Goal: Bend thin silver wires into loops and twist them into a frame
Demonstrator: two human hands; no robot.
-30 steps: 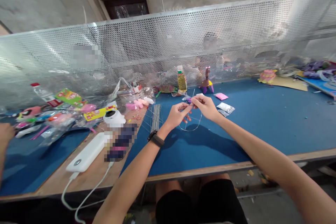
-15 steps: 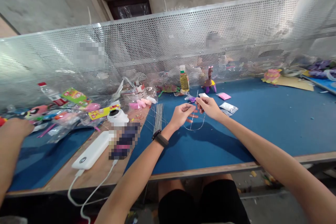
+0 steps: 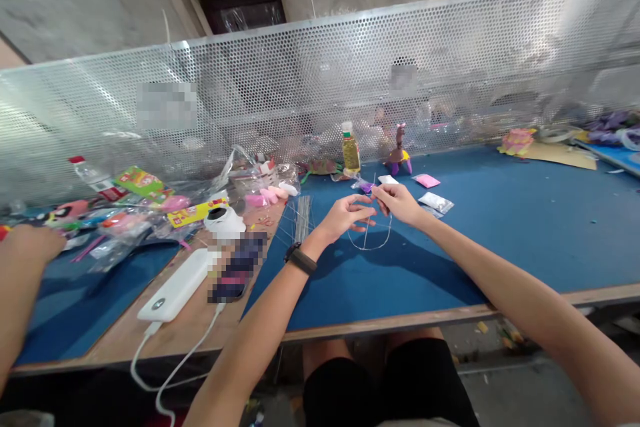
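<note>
A thin silvery wire (image 3: 371,249) is bent into a loop above the blue mat, with a straight length rising through its middle. My right hand (image 3: 397,203) is closed, pinching the wire at the top of the loop between thumb and index finger. Just left of it, my left hand (image 3: 345,219) has its thumb and fingers apart around the straight length; whether a fingertip touches the wire is hard to make out. On the left wrist sits a dark watch (image 3: 303,259). A bundle of straight wires (image 3: 303,217) lies on the mat beside that hand.
Behind my hands stand a bottle of yellow liquid (image 3: 351,150) and a brown-and-purple clay figure (image 3: 399,153). Small packets, one pink (image 3: 427,180), lie nearby. Leftward are a white power bank (image 3: 175,287), a phone (image 3: 240,267), and another person's hand (image 3: 40,243). A perforated metal screen (image 3: 300,80) borders the table.
My left thumb and index finger have moved apart from their pinch. My right hand keeps its hold, and the wire loop has shifted very slightly.
</note>
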